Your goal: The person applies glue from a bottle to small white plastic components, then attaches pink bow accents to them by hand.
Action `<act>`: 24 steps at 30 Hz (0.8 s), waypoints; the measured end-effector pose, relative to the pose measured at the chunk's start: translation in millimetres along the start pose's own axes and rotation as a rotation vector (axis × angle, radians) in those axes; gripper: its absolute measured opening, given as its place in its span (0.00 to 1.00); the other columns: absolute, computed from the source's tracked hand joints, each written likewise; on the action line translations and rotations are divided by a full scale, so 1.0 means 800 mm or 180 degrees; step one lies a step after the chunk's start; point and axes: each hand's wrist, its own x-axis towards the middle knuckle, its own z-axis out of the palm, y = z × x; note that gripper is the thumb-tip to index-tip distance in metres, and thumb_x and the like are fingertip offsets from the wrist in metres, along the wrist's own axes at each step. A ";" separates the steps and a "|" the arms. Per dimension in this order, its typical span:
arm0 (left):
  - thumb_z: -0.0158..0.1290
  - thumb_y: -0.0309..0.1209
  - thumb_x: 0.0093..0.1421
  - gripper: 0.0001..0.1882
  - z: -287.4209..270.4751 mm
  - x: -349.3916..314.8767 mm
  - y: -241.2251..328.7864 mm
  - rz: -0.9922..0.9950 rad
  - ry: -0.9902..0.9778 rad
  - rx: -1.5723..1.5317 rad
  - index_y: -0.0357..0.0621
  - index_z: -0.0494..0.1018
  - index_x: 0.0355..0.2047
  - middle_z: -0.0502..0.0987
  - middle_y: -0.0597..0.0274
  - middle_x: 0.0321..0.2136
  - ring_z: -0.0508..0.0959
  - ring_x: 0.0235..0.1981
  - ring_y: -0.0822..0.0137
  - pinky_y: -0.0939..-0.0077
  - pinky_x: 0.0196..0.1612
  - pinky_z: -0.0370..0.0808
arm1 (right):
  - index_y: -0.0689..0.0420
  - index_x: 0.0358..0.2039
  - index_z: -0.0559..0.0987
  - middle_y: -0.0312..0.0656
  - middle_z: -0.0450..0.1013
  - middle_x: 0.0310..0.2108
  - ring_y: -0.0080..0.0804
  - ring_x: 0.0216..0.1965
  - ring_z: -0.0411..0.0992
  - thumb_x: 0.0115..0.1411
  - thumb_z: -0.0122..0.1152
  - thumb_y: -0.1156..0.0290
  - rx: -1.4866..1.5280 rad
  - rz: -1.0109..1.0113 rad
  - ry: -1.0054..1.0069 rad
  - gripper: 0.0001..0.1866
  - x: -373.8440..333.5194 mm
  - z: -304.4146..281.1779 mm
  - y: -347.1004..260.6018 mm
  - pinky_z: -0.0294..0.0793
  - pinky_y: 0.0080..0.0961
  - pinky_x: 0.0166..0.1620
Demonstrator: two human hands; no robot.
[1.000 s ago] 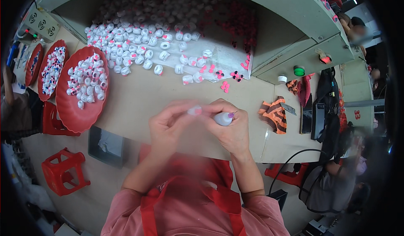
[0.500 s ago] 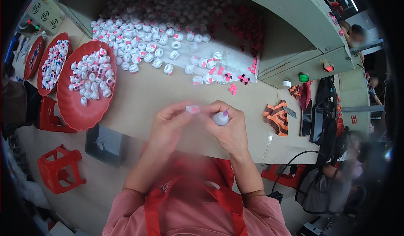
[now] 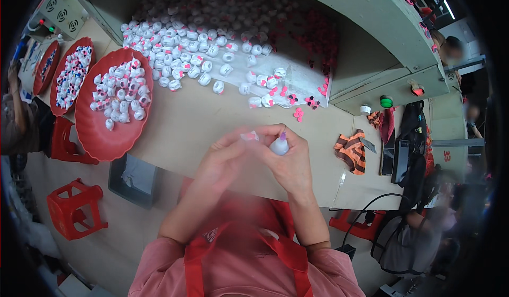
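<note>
My left hand (image 3: 220, 162) is closed, pinching a small white-and-pink piece (image 3: 249, 136) between its fingertips above the table's near part. Against the other side of that piece rest the thumb and forefinger of my right hand (image 3: 294, 167). The same right hand grips a small white squeeze bottle (image 3: 279, 147) with a purple nozzle, tip pointing up and away from me. Beyond the hands lie small pink bow-shaped pieces (image 3: 298, 115) and a wide spread of round white pieces (image 3: 204, 78), many with pink parts, on white sheeting. Haze blurs the left hand's lower part.
A red scalloped tray (image 3: 106, 144) of white-and-pink pieces stands at left, with two more red trays beyond it. A grey hood (image 3: 366, 66) arches over the far side. Right of my hands lie a striped orange cloth (image 3: 351, 153) and a dark bag. A red stool (image 3: 74, 209) stands lower left.
The view has shifted slightly. Both hands still hold the small piece and the bottle, and the nozzle now points more directly away from me. The left hand has turned a little around the piece.
</note>
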 end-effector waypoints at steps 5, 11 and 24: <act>0.47 0.19 0.55 0.12 0.001 -0.005 0.010 0.0378 0.0002 0.0433 0.36 0.71 0.41 0.74 0.54 0.37 0.75 0.40 0.66 0.79 0.45 0.74 | 0.62 0.33 0.76 0.35 0.70 0.25 0.16 0.23 0.66 0.52 0.59 0.74 -0.0209 -0.0207 -0.0069 0.08 0.000 0.012 0.012 0.66 0.13 0.29; 0.52 0.21 0.51 0.16 0.018 -0.008 0.119 0.3536 0.2113 0.4232 0.37 0.72 0.42 0.74 0.57 0.39 0.73 0.39 0.64 0.76 0.44 0.68 | 0.61 0.37 0.75 0.34 0.69 0.25 0.15 0.22 0.65 0.52 0.58 0.74 0.0831 0.0340 -0.0235 0.11 0.001 0.004 0.016 0.64 0.13 0.27; 0.50 0.21 0.48 0.14 0.000 0.080 0.066 0.3306 0.0801 0.7345 0.44 0.71 0.37 0.71 0.58 0.32 0.73 0.35 0.59 0.66 0.32 0.71 | 0.62 0.44 0.66 0.38 0.69 0.29 0.20 0.30 0.69 0.50 0.56 0.84 0.0580 -0.0371 -0.0004 0.20 -0.008 -0.029 0.034 0.68 0.14 0.32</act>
